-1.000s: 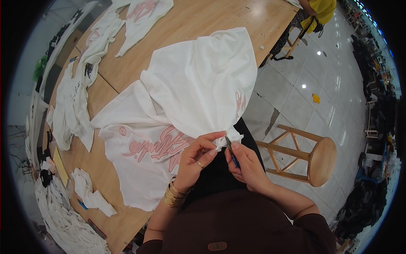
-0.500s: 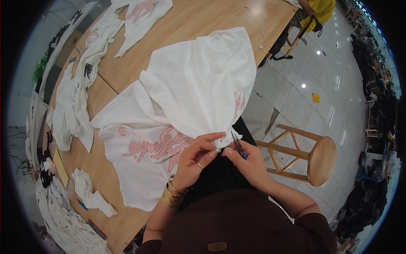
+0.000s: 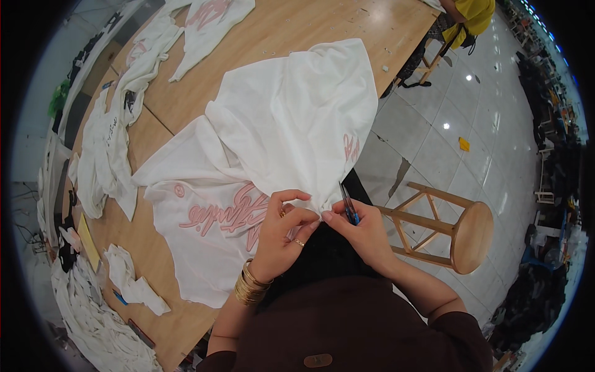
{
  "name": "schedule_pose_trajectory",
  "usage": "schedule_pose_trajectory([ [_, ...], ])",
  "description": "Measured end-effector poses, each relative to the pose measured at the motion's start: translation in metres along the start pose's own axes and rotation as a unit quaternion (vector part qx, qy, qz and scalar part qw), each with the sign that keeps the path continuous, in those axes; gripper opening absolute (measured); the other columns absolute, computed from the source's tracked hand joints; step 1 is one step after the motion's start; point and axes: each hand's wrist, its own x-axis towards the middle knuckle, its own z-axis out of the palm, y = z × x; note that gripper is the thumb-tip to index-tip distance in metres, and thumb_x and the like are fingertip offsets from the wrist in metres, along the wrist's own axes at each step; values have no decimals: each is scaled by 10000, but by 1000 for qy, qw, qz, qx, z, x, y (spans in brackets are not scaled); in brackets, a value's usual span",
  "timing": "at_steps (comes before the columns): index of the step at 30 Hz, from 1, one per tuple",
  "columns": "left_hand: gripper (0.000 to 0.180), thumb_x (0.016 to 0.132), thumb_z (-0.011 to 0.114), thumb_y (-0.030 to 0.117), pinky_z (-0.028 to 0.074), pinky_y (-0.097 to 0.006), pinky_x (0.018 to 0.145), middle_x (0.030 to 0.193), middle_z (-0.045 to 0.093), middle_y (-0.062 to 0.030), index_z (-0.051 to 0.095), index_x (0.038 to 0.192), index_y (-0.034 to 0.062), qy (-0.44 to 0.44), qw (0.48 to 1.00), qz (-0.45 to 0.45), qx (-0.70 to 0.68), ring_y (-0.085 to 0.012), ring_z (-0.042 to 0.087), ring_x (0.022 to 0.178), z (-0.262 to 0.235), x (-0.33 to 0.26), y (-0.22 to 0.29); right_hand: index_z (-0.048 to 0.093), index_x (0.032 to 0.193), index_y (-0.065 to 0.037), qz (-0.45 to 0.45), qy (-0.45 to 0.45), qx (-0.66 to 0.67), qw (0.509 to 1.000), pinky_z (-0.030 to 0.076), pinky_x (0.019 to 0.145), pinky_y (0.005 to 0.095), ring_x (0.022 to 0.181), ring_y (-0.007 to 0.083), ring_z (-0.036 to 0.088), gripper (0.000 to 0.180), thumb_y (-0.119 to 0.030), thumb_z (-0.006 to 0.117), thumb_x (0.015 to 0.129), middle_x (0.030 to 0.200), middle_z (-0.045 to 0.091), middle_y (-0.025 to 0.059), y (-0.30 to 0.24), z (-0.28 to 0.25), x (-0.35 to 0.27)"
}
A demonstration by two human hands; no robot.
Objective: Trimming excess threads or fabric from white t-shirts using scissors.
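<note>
A white garment [image 3: 279,111] with pink lettering is spread over the table and its near edge is gathered at my hands. My left hand [image 3: 282,232], with gold bangles and rings, pinches the bunched edge between thumb and finger. My right hand [image 3: 362,229] holds small dark scissors [image 3: 349,204] with blue on them, tucked in the fingers with the blades pointing away from me. Its thumb and fingertip also pinch the cloth right beside the left fingertips. What lies between the fingertips is too small to make out.
More white garments [image 3: 105,155] lie along the table's [image 3: 180,335] left side, with a white heap [image 3: 99,322] at the lower left. A wooden stool [image 3: 471,235] stands on the tiled floor to the right. At the far right corner sits a person in yellow [image 3: 474,18].
The scissors have swung away from the cloth and now rest in my right hand. The fingertips of both hands have come together on the gathered edge, which is pulled flatter.
</note>
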Motion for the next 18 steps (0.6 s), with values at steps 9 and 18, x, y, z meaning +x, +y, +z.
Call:
schedule_pose_trajectory([
  [9,42,828,574,11,440,-201,608,933,515,-58,572,870,8,1,982,-117,-149,-94,534,670,4,-1,0,575,799,-16,-51,34,63,996,285,511,152,563,-11,377,93,-66,651,780,607,464,-82,0,7,6],
  [18,79,859,571,66,436,-185,579,777,572,-17,559,896,-3,6,982,-141,-129,-63,540,637,-2,1,2,573,817,-13,-43,-34,49,997,294,506,157,556,-6,372,116,-72,661,770,591,438,-89,-7,-2,20],
])
